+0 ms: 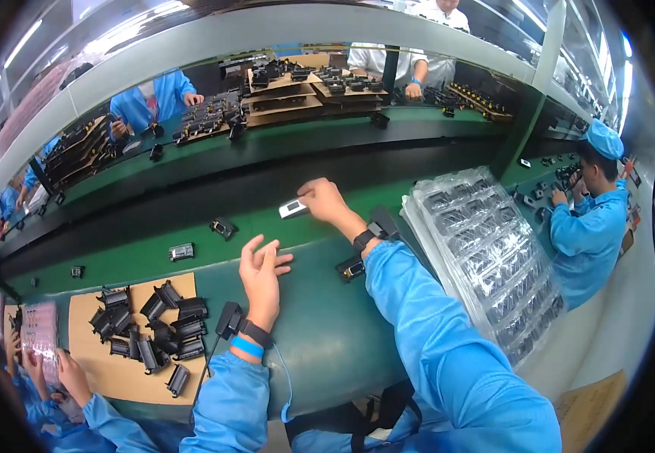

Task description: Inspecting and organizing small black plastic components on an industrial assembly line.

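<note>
My right hand (324,201) reaches over the green work surface, its fingers closed on the right end of a small white device (292,209) with a dark window. That device is on or just above the green strip; I cannot tell which. My left hand (261,278) is open and holds nothing, its fingers apart above the near part of the table. A black part (351,269) lies beside my right forearm. Left of the white device, a black part (223,228) and a grey-and-black part (181,251) lie on the green strip.
Black plastic housings (151,352) lie heaped on a cardboard sheet (89,362) at left. Stacked clear plastic trays (486,249) stand at right. A co-worker in blue (590,226) sits beyond them. Parts on cardboard stacks (282,106) stand behind the long dark channel (267,170); other people work there.
</note>
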The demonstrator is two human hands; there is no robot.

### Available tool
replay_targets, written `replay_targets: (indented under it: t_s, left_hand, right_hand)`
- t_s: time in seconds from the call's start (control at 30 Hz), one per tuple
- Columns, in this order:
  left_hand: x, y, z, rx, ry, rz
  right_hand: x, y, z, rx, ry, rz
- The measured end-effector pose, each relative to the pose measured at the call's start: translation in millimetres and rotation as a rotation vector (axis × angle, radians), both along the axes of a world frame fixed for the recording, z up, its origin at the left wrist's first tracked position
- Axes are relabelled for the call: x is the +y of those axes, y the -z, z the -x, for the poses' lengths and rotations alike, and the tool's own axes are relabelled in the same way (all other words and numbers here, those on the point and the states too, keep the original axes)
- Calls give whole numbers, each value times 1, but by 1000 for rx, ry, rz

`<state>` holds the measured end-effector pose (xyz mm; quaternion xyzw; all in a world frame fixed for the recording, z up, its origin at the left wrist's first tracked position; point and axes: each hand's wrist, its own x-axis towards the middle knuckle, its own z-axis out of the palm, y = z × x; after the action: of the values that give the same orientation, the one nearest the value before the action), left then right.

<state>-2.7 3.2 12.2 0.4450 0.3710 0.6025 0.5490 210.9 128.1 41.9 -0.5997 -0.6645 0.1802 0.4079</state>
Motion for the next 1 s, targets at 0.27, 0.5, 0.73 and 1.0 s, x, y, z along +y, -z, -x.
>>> replay_targets:
  t_s: [0.27,0.5,0.73,1.0]
  left_hand:
    - [2,9,17,-11,-60,37]
    - [2,6,9,72,-17,32]
    - [-10,-2,1,109,101,-38]
    - [-10,-2,-2,17,150,-92]
  right_hand:
    - [-32,-15,-38,-413,41,-10]
    - [-53,-14,-68,-414,-7,188]
    - [-135,-25,-7,-131,-352,-80]
    - [-148,3,13,352,-349,114]
